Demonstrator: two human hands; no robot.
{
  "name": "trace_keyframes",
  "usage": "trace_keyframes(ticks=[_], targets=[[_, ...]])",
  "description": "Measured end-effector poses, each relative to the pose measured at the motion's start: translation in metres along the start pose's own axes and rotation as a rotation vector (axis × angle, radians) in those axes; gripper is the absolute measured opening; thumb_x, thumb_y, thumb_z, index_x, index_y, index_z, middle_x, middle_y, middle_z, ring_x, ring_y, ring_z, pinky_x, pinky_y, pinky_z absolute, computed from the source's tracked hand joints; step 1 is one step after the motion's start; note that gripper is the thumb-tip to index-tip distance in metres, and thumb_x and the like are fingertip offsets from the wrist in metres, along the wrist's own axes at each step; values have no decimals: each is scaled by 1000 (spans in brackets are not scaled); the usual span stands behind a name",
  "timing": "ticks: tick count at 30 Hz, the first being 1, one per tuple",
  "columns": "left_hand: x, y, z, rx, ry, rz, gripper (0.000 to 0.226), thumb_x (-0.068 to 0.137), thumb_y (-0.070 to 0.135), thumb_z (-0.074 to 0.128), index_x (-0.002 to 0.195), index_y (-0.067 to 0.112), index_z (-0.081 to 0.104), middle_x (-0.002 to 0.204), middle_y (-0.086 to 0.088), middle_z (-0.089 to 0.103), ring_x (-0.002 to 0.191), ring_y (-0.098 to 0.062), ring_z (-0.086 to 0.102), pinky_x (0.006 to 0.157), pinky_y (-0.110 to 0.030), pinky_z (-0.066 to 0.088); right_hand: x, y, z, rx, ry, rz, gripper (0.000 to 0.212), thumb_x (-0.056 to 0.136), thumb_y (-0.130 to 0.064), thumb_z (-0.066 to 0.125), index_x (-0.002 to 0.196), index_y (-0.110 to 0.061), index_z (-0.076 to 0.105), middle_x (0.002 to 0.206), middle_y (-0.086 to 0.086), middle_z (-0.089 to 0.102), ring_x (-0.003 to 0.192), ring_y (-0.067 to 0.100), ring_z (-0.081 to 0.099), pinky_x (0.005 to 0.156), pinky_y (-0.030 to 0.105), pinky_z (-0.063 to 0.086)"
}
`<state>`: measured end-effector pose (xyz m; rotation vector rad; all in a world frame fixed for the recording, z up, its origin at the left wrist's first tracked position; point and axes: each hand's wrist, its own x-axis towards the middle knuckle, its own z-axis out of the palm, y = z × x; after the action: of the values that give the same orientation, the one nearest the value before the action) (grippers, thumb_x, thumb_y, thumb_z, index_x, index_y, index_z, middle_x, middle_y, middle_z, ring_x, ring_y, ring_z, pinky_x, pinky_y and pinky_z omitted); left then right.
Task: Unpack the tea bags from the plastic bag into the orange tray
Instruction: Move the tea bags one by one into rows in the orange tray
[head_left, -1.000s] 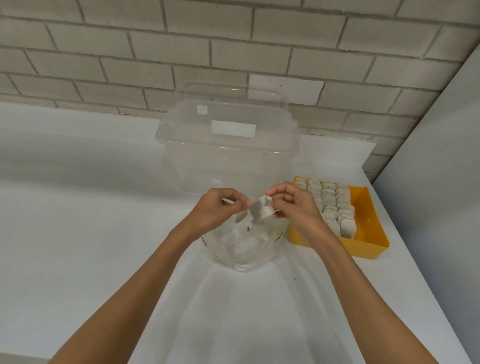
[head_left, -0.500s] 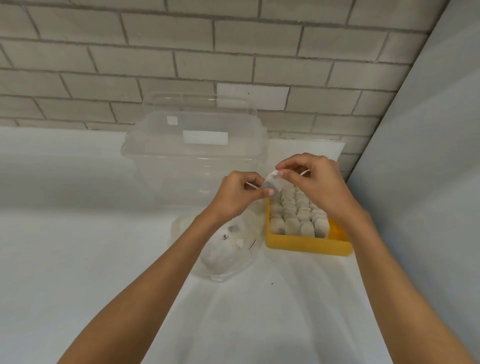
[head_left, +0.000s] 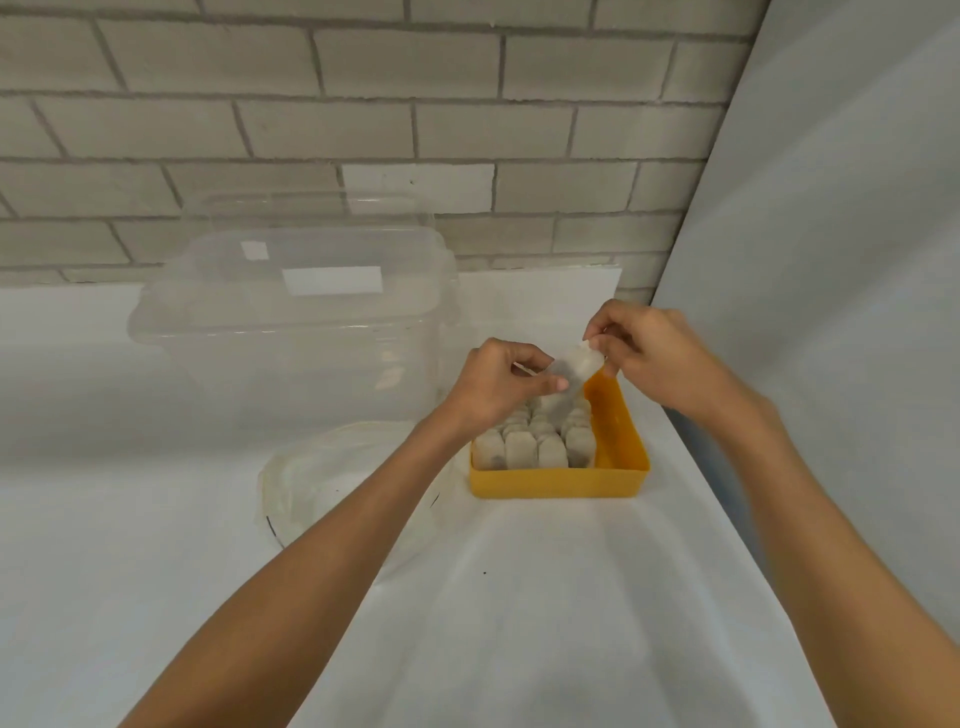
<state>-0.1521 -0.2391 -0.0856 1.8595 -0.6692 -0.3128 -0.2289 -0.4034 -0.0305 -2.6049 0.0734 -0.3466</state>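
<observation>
Left hand (head_left: 498, 384) and right hand (head_left: 655, 358) pinch one tea bag (head_left: 577, 364) between them, above the orange tray (head_left: 558, 483), which is nearly full. The plastic bag (head_left: 322, 483) lies to the left. Released crooked, the tea bag may land flat across its neighbours.

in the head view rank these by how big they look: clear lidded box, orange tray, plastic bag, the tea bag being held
1. clear lidded box, largest by far
2 and 3. plastic bag and orange tray look alike; the left forearm hides part of the bag, so unranked
4. held tea bag, smallest
</observation>
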Motion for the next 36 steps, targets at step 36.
trace_keyframes(ticks=[36], targets=[[11, -24, 15, 164, -169, -21, 12, 83, 0, 70, 91, 7, 75, 86, 2, 70, 70, 6, 60, 70, -11, 48, 8, 78, 84, -96, -419, 146, 23, 91, 2, 48, 90, -18, 58, 80, -7, 49, 78, 14, 52, 60, 17, 38]])
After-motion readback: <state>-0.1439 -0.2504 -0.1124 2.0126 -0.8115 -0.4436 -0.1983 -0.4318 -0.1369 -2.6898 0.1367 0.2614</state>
